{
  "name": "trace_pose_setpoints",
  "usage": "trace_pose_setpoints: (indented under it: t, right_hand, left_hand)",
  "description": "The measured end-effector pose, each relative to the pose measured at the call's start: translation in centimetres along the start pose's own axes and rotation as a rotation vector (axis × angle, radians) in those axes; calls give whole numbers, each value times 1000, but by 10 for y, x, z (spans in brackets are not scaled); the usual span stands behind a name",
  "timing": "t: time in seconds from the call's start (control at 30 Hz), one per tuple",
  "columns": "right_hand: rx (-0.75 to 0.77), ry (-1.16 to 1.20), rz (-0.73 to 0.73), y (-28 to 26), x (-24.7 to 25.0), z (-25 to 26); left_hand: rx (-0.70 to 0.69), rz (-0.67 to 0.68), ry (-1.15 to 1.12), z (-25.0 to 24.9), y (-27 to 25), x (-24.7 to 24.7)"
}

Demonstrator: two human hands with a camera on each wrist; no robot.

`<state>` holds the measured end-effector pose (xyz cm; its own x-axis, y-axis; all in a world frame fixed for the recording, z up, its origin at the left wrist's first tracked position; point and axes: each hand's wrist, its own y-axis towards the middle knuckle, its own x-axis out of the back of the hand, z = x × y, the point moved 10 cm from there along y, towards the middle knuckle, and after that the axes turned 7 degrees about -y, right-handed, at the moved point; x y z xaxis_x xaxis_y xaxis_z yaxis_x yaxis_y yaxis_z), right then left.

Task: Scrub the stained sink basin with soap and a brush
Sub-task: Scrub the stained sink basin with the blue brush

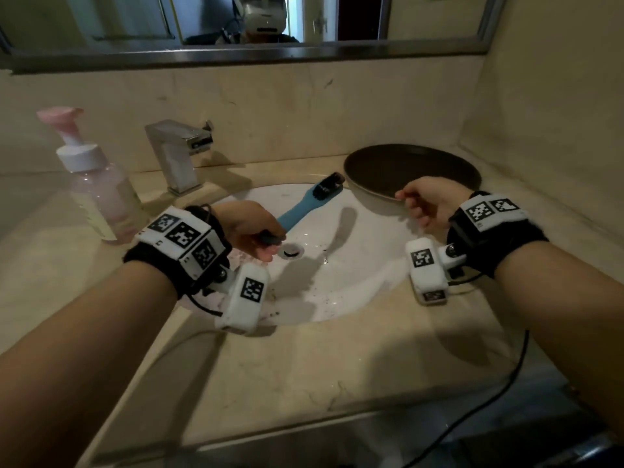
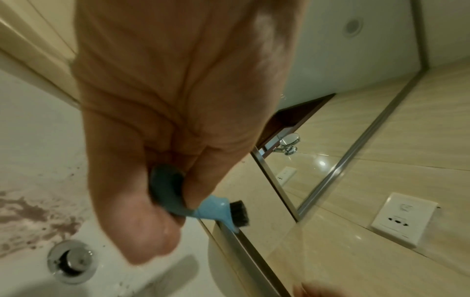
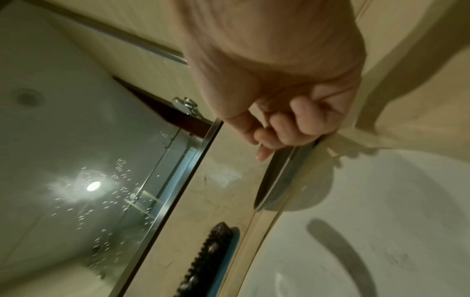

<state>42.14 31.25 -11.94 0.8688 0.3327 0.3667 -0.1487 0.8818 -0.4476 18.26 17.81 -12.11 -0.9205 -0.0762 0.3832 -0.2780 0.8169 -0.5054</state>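
The white sink basin (image 1: 354,265) carries brownish stains (image 2: 33,213) on its left wall and dark specks near the drain (image 1: 290,250). My left hand (image 1: 256,231) grips the end of a blue brush's handle (image 1: 300,207) just above the drain. The brush slants up to the back, and its black bristles (image 1: 332,184) are over the basin's far rim. My right hand (image 1: 422,204) hovers at the basin's right rim with its fingers (image 3: 300,124) loosely curled, holding nothing. A pink pump soap bottle (image 1: 98,190) stands on the counter at the left.
A chrome faucet (image 1: 179,153) stands behind the basin at the left. A dark round plate (image 1: 412,170) lies on the counter at the back right, just beyond my right hand. A mirror runs along the wall above. A black cable (image 1: 489,400) trails over the counter's front right edge.
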Motion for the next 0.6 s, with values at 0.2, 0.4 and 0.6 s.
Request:
trace_pose_setpoints:
  t: [0.2,0.4,0.6]
  right_hand:
    - [-9,206,-138,19,15,-13]
    - [17,149,-229,27,26,-13]
    - [122,57,-260,34,28,-9]
  left_hand:
    - [-3,-111,20,6,29,11]
    - [-6,-133,74,1,54,18]
    - [50,-122,107,8,81,11]
